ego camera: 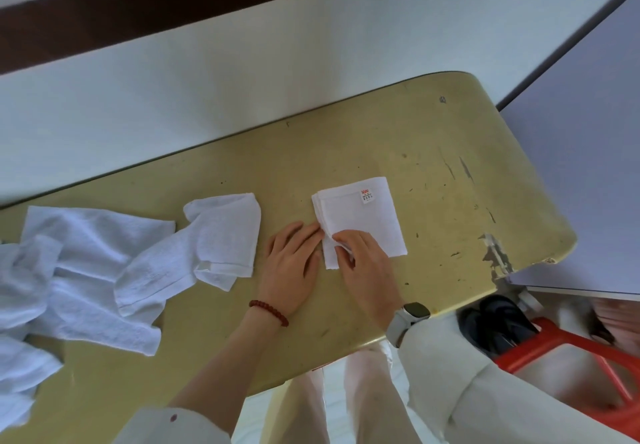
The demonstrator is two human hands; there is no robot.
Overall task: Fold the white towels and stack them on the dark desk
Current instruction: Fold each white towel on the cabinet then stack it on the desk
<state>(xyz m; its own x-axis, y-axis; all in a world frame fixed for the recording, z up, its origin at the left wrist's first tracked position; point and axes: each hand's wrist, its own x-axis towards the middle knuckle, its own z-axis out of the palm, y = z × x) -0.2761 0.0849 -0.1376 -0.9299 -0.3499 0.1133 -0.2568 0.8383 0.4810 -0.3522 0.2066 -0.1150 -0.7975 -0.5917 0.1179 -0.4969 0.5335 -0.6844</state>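
Finishing a fold: right hand (363,263) pinches the folded towel's (363,221) lower-left corner at frame centre on the counter (433,152); left hand (291,267) rests flat, fingers released. Next, probably take a loose towel (221,235) at left.

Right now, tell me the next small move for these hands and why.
Probably let go of the folded towel and send the left hand to the nearest loose towel. The folded one already lies square on the desk, both hands at its left edge, the right hand pinching it, while a crumpled heap waits on the left.
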